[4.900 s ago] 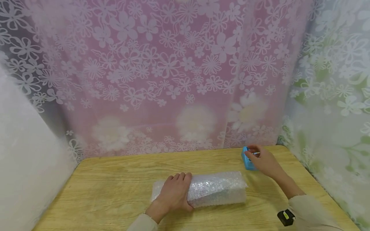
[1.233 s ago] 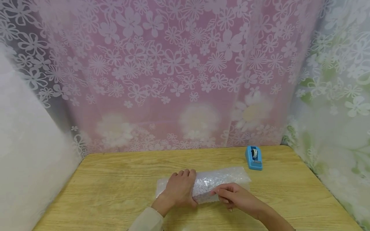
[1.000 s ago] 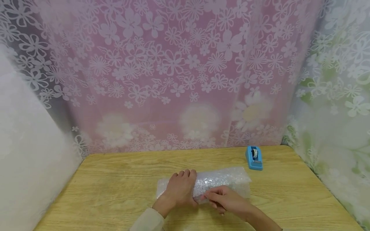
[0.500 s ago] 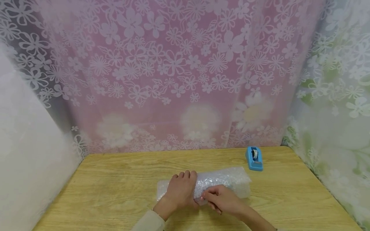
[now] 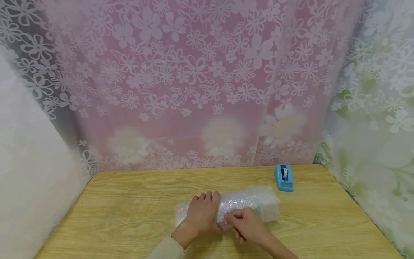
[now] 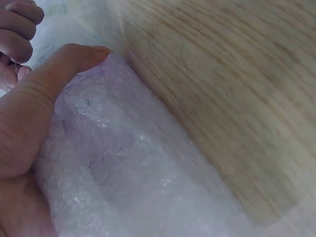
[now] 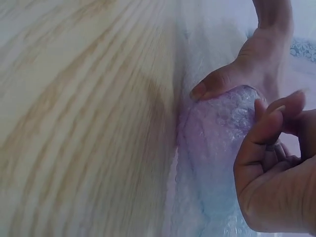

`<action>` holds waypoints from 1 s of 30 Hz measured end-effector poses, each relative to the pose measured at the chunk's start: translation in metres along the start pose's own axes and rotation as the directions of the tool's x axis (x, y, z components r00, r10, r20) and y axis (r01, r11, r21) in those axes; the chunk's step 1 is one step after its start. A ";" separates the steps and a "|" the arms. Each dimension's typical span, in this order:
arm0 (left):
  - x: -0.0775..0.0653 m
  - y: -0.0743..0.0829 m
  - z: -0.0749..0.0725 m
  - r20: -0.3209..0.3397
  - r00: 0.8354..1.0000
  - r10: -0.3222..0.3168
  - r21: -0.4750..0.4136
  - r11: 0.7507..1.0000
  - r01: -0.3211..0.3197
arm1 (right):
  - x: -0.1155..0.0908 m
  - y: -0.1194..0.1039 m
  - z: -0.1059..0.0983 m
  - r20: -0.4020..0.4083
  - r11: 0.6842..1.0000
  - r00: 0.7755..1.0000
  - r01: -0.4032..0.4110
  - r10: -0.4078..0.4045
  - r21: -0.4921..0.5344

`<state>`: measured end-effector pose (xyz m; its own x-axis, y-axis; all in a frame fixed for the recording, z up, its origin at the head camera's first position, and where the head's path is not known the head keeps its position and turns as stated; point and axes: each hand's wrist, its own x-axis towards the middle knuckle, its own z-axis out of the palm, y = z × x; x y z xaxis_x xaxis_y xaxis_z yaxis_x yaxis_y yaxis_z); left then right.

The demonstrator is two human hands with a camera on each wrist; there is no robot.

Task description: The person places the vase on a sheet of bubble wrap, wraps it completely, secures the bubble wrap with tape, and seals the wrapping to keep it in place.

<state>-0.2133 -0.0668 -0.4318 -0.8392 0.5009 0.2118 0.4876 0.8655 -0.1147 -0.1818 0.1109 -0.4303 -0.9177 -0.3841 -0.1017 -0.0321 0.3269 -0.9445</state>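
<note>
A bundle rolled in clear bubble wrap lies crosswise on the table, with faint purple and blue tints showing through. My left hand grips it left of its middle, fingers over the top and thumb along the near side. Curled close to that thumb, my right hand has its thumb and index finger at the wrap's near face. A thin clear edge, like a strip of tape, shows at the right fingertips in the left wrist view; most of it is hidden.
A blue tape dispenser with a roll in it stands toward the table's back right. The wood-grain table is bordered by a pink flowered curtain behind and pale sheets on both sides.
Earlier my right hand was at the dispenser; it has since come to the bubble wrap and slid left, close to my left thumb. My left hand keeps its hold.
</note>
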 end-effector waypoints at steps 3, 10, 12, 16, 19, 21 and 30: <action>0.000 0.001 0.001 0.002 1.000 -0.003 0.006 1.000 0.003 | 0.000 0.001 0.000 -0.006 1.000 1.000 -0.018 0.018 0.012; 0.000 0.001 0.002 0.002 1.000 0.000 0.005 1.000 0.000 | 0.000 0.004 0.001 -0.013 1.000 1.000 -0.008 0.008 -0.028; 0.000 0.002 0.002 0.003 1.000 0.001 0.003 1.000 -0.001 | 0.000 0.005 0.001 -0.013 0.998 1.000 0.005 -0.006 -0.063; 0.000 0.002 0.002 0.011 1.000 0.005 -0.001 1.000 -0.005 | -0.002 0.014 0.003 -0.002 0.997 1.000 -0.024 0.024 -0.079; 0.002 0.001 0.002 0.017 1.000 0.014 -0.008 1.000 -0.014 | -0.003 0.020 0.004 0.008 0.998 0.999 -0.039 0.039 -0.048; 0.003 0.001 0.002 0.018 1.000 0.019 -0.012 1.000 -0.019 | -0.002 0.021 0.003 0.018 0.999 1.000 -0.025 0.025 -0.032; 0.007 -0.005 0.001 0.064 0.998 0.026 -0.090 0.996 -0.021 | 0.002 0.024 -0.006 0.091 0.988 0.995 0.058 -0.045 -0.146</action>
<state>-0.2214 -0.0675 -0.4306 -0.8397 0.5229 0.1463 0.5244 0.8509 -0.0314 -0.1867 0.1228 -0.4516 -0.8752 -0.4758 -0.0871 -0.1431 0.4268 -0.8930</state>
